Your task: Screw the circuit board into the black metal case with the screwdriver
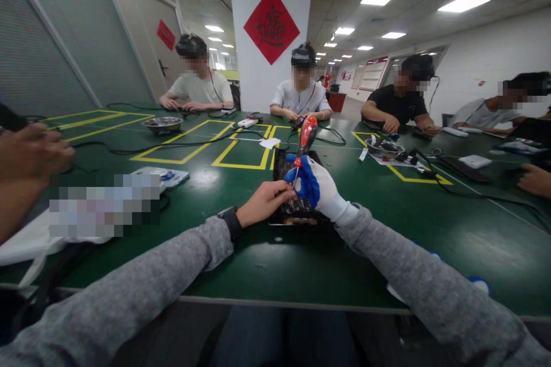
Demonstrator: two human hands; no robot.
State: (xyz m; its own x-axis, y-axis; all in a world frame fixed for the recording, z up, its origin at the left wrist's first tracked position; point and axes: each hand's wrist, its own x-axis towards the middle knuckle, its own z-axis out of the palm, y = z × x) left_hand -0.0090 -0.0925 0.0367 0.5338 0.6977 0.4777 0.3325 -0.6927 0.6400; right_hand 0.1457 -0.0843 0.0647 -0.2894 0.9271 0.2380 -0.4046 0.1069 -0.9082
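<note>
A screwdriver point(308, 136) with a red and black handle stands nearly upright in my right hand point(319, 184). That hand wears a white glove with blue fingers, which are closed round the metal shaft. My left hand point(267, 199) is bare, with a dark watch at the wrist. Its fingertips are pinched together beside the lower end of the shaft; what they hold, if anything, is too small to make out. Both hands are over a black device casing point(282, 165) lying on the green table. The screwdriver's tip and much of the casing's inside are hidden by my fingers.
Yellow tape point(239, 165) marks boxes on the table point(206, 275). Metal bowls point(162, 124) stand left and right, and black cables run across. A white paper scrap point(270, 143) lies beyond the casing. Co-workers sit opposite and at both sides; another person's hand point(34, 155) is at far left.
</note>
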